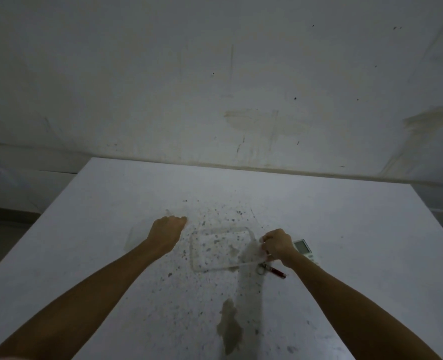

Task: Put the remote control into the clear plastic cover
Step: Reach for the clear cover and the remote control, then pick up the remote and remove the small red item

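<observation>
Two bare hands over white counter [345, 229], right hand [277, 244] pinching clear plastic cover [221, 249] edge, left hand [167, 229] closed in fist, remote control [304, 249] just beside right hand.

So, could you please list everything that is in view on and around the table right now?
Table: one, white with dark specks and stains, fills the lower view.
Clear plastic cover: one, transparent, lying at table centre, its right end under the right hand.
Remote control: one, white with a grey screen, just right of the right hand.
Keyring tool: one, dark red, near the cover's right corner.
Wall: one, marked white, behind.
Left hand: fisted, left of the cover.
Right hand: pinching the cover's edge.
</observation>
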